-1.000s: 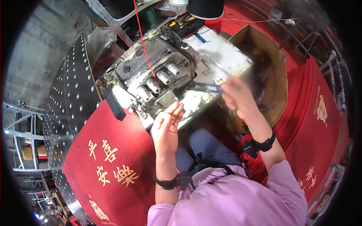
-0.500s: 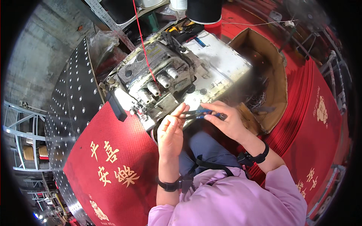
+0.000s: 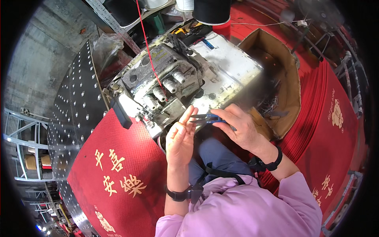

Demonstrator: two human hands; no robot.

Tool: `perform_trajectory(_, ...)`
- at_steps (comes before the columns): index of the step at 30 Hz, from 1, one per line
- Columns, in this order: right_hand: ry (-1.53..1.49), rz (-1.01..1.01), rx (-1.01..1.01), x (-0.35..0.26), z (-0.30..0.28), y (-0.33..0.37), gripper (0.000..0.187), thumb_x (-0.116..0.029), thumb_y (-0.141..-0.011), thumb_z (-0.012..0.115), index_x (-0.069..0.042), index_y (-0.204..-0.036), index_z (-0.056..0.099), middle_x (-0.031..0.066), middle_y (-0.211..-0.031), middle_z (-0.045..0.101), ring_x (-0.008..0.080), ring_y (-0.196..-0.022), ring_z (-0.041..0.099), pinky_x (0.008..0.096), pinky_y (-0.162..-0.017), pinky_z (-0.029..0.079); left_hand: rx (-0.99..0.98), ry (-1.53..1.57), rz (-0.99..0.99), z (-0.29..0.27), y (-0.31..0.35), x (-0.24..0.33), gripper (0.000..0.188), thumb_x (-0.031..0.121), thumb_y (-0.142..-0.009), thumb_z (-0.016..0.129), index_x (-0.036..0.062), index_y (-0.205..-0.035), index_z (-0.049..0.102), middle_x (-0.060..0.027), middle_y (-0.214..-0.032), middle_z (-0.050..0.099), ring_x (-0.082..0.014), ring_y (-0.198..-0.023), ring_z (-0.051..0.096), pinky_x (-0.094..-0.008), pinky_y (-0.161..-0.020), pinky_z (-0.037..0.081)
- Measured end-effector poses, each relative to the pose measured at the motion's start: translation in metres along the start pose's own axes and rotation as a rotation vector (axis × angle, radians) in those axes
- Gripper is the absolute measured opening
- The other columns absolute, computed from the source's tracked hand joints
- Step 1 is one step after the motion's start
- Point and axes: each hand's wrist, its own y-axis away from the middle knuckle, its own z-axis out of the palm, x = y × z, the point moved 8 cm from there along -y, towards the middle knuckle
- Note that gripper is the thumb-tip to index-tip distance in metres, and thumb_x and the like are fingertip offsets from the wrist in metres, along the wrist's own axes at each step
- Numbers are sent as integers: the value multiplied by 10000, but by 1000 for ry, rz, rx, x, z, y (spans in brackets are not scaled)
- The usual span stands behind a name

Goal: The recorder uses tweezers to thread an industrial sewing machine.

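Note:
My right hand point(image 3: 239, 125) is closed round blue-handled thread snips point(image 3: 213, 119), whose dark blades point left. The blades lie close against the fingers of my left hand point(image 3: 181, 143); whether they touch the skin I cannot tell. That left hand is held up with its fingers stretched out and thumb bent, and nothing shows in its grasp. Both hands are just in front of a worn overlock sewing machine point(image 3: 160, 73) with several tension knobs and a red thread running down to it. At its left lies a red mat point(image 3: 118, 146) with gold print.
On the right stands an open cardboard box point(image 3: 290, 67) with scraps inside. A tall stack of red mats point(image 3: 327, 118) is beside it. Dark thread cones point(image 3: 212, 11) stand behind the machine. A black studded board point(image 3: 77, 94) rises at the left.
My right hand has shifted its grip on the snips, with its fingers closer around the handles. My left hand stays nearly in place beside the blades.

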Motion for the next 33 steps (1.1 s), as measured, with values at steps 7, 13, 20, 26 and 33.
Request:
perform_trajectory(7,53,-35,-13,-2,5,-4,335,-147,-839,724,-103,-1158,634,60,-835,525,237,-665,594,344,-559,497,21,8,-7,-4,-2,-5,111,161,-931,609,56,-897,592,-285,-1511,320,-399,-1438,274,-472,-1172,247)
perform_trajectory(13,86,-69,-20,-5,11,-7,282,-145,-854,699,-83,-1120,629,64,-829,522,241,-657,589,347,-544,489,27,31,9,-7,-1,-4,109,126,-921,610,25,-888,584,-293,-1513,308,-404,-1436,273,-478,-1184,223)
perform_trajectory(20,93,-58,-18,-4,16,-10,291,-89,-815,735,-82,-1092,644,80,-841,576,267,-671,614,363,-554,488,48,12,25,-9,-1,-2,125,113,-919,611,2,-872,579,-300,-1513,303,-395,-1428,295,-437,-1170,268)
perform_trajectory(26,102,4,-10,15,13,-11,263,-145,-864,685,-72,-1106,613,101,-864,557,309,-702,618,391,-581,505,113,9,52,-30,1,-1,125,93,-908,612,-31,-892,598,-284,-1505,334,-388,-1417,323,-415,-1145,312)
perform_trajectory(33,345,58,-207,59,23,-37,206,-114,-906,569,-49,-1100,591,139,-936,574,352,-736,630,430,-639,530,456,-243,-68,-102,3,-22,456,123,-902,668,-104,-1276,541,-189,-1366,535,-206,-1184,533,-308,-1050,365)
